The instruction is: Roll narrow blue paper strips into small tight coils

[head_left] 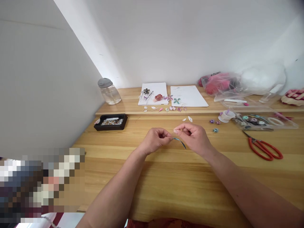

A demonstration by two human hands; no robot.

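Over the middle of the table, my left hand (157, 140) is closed in a pinch on a thin blue strand (180, 142). The strand's loose end curves down to the right, beneath the fingers of my right hand (193, 136). That hand is pinched too, a short gap away, but what lies between its fingertips is too small to make out. Two small white leaf-shaped pieces (190, 119) rest just beyond my right hand. Small purple and teal beads or knots (215, 130) lie to its right, near a white spool (226, 116).
Red-handled scissors (264, 148) and a clear box of supplies (258, 122) are at the right. A black tray (110, 122) of beads and a water bottle (109, 91) stand left. White paper sheets (188, 96) with flower ornaments lie on the raised back ledge, beside plastic bags (237, 80).
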